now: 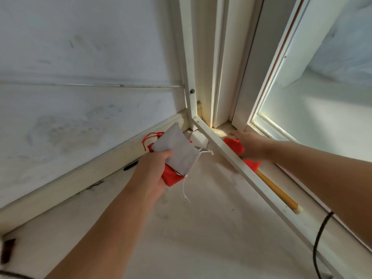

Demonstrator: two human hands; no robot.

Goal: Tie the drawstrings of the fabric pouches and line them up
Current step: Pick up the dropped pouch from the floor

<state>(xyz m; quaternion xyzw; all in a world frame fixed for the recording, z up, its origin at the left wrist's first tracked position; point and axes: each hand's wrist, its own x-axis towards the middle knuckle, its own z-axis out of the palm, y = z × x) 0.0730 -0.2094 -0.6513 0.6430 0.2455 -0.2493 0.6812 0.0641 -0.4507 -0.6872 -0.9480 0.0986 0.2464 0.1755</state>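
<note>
"Black cable (320,238) is noted nearest, at five o'clock, on the pale floor (201,228). What is held at the left?"

"A grey pouch (177,150) is clamped in the left hand (155,168), thumb on top and fingers curled beneath, with a red pouch (171,177) gripped under it in the same hold. Both are kept off the floor, just left of centre. A white drawstring (186,188) is left dangling loose toward six o'clock, and red drawstrings (150,137) are seen at the stack's eleven o'clock."

"And beyond that?"

"A white frame bar (241,168) is crossed by the view from centre toward five o'clock, and a yellow stick (277,191) is laid just behind it. At two o'clock from the left hand, the right hand (251,146) is stretched past the bar, fingers extended and laid flat on a second red pouch (233,146), which is found on the floor in the corner."

"Farther still?"

"A white block (198,138) is set near the frame's foot, and a wooden skirting (80,178) is run along the wall at nine o'clock."
</note>
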